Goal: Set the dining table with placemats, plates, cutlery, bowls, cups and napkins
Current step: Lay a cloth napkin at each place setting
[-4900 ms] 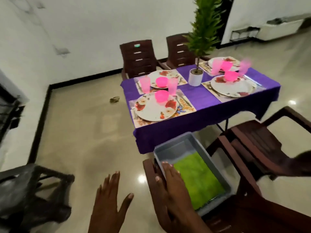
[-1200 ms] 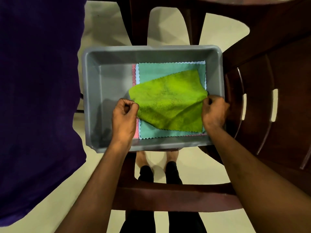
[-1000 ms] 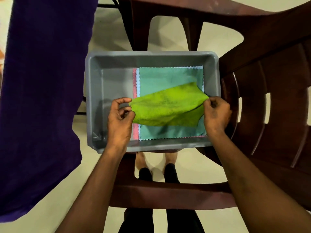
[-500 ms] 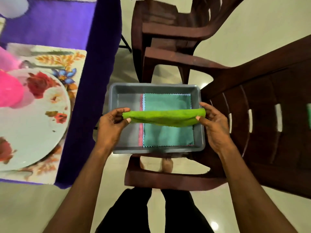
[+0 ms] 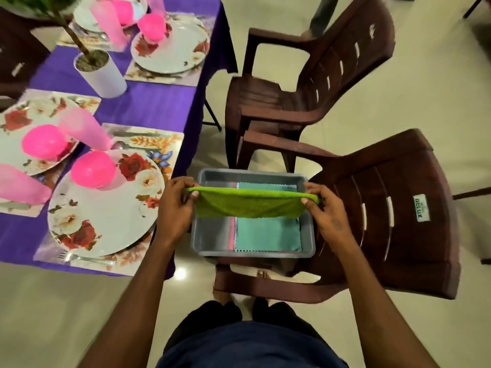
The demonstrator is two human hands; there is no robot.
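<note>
left hand (image 5: 174,208) pinches green napkin (image 5: 248,205) at its left end, right hand (image 5: 325,208) at its right | napkin stretched above grey tub (image 5: 212,236) on chair (image 5: 398,208), hiding part of teal cloth (image 5: 267,233) | pink cloth (image 5: 232,229) mostly covered | table (image 5: 156,104) cut off left, cups blurred

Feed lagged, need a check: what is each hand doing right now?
Left hand: pinching the left end of the green napkin, held over the grey tub.
Right hand: pinching the napkin's right end.
</note>
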